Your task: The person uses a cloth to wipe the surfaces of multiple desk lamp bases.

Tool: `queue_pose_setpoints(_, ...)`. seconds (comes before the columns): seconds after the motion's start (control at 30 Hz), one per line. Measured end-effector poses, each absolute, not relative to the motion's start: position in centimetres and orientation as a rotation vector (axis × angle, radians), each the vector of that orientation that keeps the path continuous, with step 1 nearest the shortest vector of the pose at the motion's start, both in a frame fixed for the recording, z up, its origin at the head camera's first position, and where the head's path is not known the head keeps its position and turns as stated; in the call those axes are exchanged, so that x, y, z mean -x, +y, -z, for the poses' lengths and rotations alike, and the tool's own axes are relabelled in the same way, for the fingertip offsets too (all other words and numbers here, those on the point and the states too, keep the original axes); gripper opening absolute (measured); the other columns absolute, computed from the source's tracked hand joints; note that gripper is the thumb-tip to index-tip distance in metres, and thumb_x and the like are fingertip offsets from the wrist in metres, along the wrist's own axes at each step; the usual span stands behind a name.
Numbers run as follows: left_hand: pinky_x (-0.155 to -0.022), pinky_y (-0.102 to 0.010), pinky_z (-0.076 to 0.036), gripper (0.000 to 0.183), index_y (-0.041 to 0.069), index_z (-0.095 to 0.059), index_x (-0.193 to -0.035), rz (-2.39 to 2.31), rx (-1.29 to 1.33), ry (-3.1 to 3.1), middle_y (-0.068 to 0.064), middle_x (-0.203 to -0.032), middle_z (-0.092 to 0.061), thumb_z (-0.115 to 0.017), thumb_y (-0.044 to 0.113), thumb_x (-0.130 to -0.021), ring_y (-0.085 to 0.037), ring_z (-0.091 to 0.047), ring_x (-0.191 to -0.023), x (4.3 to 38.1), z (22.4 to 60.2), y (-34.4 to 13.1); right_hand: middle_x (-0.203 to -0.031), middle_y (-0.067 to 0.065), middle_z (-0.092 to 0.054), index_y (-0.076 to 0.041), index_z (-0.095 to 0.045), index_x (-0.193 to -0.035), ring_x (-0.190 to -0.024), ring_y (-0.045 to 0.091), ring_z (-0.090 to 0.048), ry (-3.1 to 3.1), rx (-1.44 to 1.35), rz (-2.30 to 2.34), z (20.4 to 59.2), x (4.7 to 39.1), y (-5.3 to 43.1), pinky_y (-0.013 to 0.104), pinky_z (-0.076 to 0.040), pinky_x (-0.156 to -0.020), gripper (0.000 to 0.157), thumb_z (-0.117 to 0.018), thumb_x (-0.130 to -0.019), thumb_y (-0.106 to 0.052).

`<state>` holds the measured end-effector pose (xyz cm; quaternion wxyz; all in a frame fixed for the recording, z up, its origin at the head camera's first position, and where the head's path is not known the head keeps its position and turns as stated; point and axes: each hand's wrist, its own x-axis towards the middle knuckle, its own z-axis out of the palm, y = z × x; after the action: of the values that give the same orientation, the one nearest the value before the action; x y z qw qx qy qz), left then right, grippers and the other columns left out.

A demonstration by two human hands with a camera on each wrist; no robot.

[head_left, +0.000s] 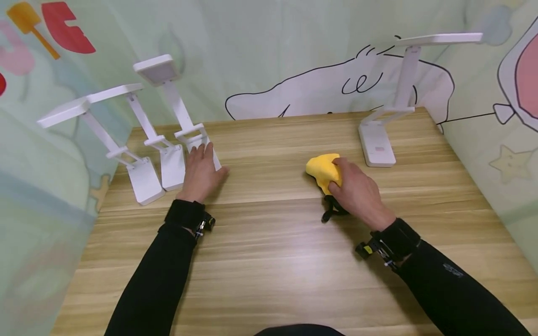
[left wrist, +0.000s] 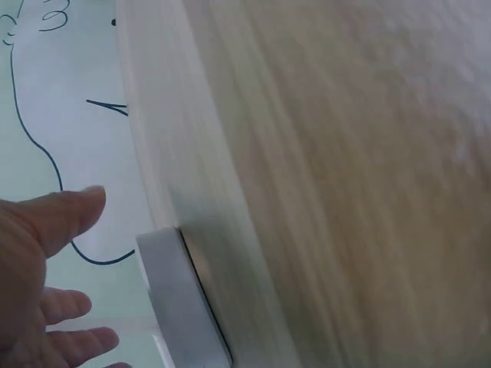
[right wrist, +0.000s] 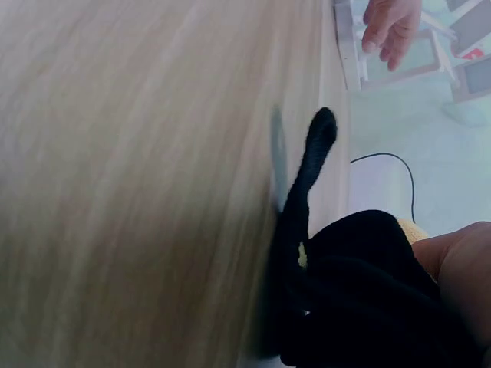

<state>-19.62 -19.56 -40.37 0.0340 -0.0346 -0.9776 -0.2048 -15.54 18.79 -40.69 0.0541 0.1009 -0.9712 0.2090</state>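
Observation:
My right hand [head_left: 357, 191] grips a soft yellow and black cloth thing [head_left: 323, 169] just above the table; its exact kind is unclear. In the right wrist view its dark side [right wrist: 368, 284] and a black strap [right wrist: 313, 157] hang beside the tabletop. My left hand [head_left: 201, 170], fingers loosely extended, is over the base of a white desk lamp [head_left: 178, 105]. From the left wrist, the thumb and fingers [left wrist: 80, 337] appear spread near that lamp's base [left wrist: 184, 299]. Whether they touch it is hard to tell.
Two more white desk lamps stand on the left, an outer lamp [head_left: 145, 182] and a middle lamp [head_left: 172, 168]. Another white lamp [head_left: 378, 144] stands at the back right. Printed cloth walls [head_left: 269, 56] border the wooden table [head_left: 269, 261].

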Motion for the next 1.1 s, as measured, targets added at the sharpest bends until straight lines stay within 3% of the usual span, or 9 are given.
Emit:
queue_pose_setpoints(0.17,-0.113,-0.062,-0.015,0.093,-0.003,-0.021,-0.15,0.564,0.116,-3.036,-0.031,-0.154,-0.024,-0.07,0.042,-0.085,-0.049,-0.011,-0.141,19.9,40.6,-19.7,-0.123,0.027,-0.051,-0.004,-0.045,-0.134,-0.087,0.036,-0.057,-2.917,-0.357,-0.579,41.0,15.8,18.5,0.055,-0.051,-0.063,0.049,-0.058,-0.088,-0.018)
queue_pose_setpoints(0.27,-0.113,-0.063,-0.015,0.095,-0.002,-0.02,-0.151,0.548,0.105,-3.056,-0.031,-0.154,-0.022,-0.07,0.044,-0.084,-0.05,-0.01,-0.141,20.2,40.7,-19.8,-0.121,0.027,-0.051,-0.004,-0.045,-0.134,-0.086,0.036,-0.057,-2.887,-0.405,-0.567,41.2,16.0,18.3,0.054,-0.051,-0.061,0.049,-0.058,-0.089,-0.019)
queue_pose_setpoints(0.4,-0.114,-0.062,-0.013,0.097,-0.002,-0.021,-0.151,0.534,0.101,-3.096,-0.032,-0.154,-0.02,-0.07,0.047,-0.083,-0.052,-0.009,-0.14,20.5,40.8,-19.8,-0.118,0.028,-0.051,-0.004,-0.044,-0.135,-0.082,0.036,-0.056,-2.898,-0.448,-0.551,41.5,16.1,18.2,0.052,-0.051,-0.058,0.055,-0.062,-0.09,-0.03)
queue_pose_setpoints(0.6,-0.115,-0.059,-0.014,0.096,-0.003,-0.025,-0.149,0.492,0.098,-3.126,-0.035,-0.152,-0.021,-0.072,0.047,-0.082,-0.054,-0.01,-0.138,20.4,41.0,-20.1,-0.123,0.029,-0.049,-0.005,-0.042,-0.139,-0.092,0.04,-0.055,-2.987,-0.463,-0.53,41.8,16.0,17.8,0.053,-0.051,-0.06,0.072,-0.067,-0.086,-0.048)
queue_pose_setpoints(1.1,-0.113,-0.056,-0.023,0.086,-0.005,-0.03,-0.146,0.483,0.094,-3.179,-0.034,-0.147,-0.029,-0.071,0.039,-0.085,-0.053,-0.018,-0.136,20.5,41.0,-20.3,-0.11,0.025,-0.056,-0.006,-0.042,-0.138,-0.081,0.034,-0.055,-2.997,-0.488,-0.482,41.9,16.1,17.5,0.047,-0.05,-0.059,0.067,-0.069,-0.085,-0.038)
